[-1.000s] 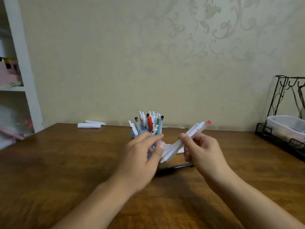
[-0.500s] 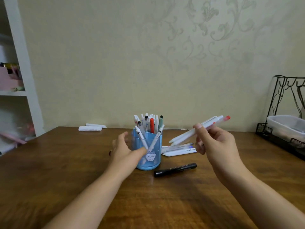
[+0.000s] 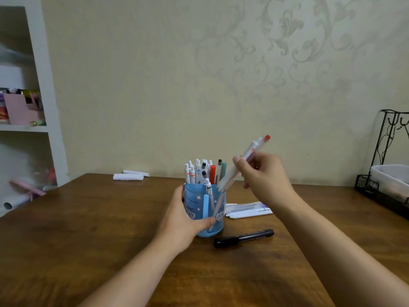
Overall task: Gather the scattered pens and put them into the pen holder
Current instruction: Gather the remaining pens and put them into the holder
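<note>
- While I tilt a small bunch of white pens (image 3: 240,168) toward the blue pen holder (image 3: 204,210), their lower tips sit just at its rim, at the right edge, and their upper ends, one capped in red, point up and to the right.
- My right hand (image 3: 263,176) pinches that bunch around its middle, thumb on the near side; I judge the pens light, stiff and smooth, so a mid-barrel pinch should keep them from fanning apart or slipping.
- My left hand (image 3: 183,220) wraps the holder's left wall and front, thumb across the lower front, bracing it on the wooden table (image 3: 88,229).
- Already crowded with upright pens, the holder looks thin-walled and easy to tip, so I think holding it low is the safer grip.
- Just right of the holder, a few more white pens (image 3: 250,209) lie flat in a loose row.
- Nearer to me, a black marker (image 3: 243,238) lies on the table close to the holder's base.
- Far back by the wall rest two white rolled things (image 3: 130,175), too small to identify.
- At the right edge stands a black wire rack (image 3: 367,187) with a clear tub.
</note>
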